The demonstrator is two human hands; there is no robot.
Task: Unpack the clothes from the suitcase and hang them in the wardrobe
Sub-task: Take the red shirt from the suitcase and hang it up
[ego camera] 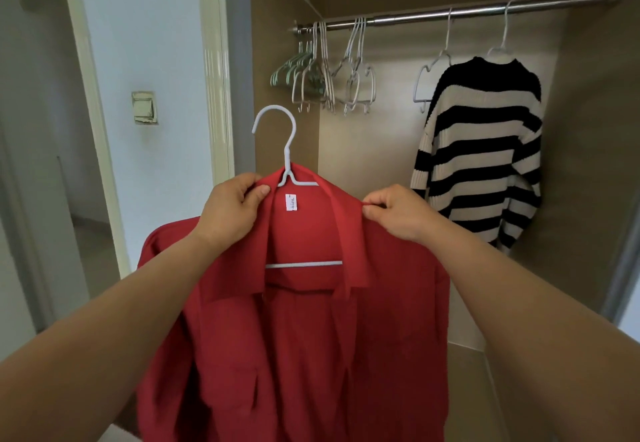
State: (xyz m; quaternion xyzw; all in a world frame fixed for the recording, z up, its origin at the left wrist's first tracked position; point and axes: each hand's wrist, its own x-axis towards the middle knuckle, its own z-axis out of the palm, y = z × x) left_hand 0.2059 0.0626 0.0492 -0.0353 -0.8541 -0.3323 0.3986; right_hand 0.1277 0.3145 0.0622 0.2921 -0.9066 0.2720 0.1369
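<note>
A red collared shirt [304,337] hangs on a white hanger [287,150] that I hold up in front of the open wardrobe. My left hand [232,206] grips the shirt's collar at the left, beside the hanger's neck. My right hand [394,213] pinches the collar edge at the right shoulder. The hanger's hook points up and left, below the metal rail [450,13]. The suitcase is out of view.
A black-and-white striped sweater [485,150] hangs at the right of the rail, an empty white hanger [433,74] beside it. Several empty green and white hangers [325,74] cluster at the rail's left end. A door frame [214,60] and a wall switch [143,107] stand to the left.
</note>
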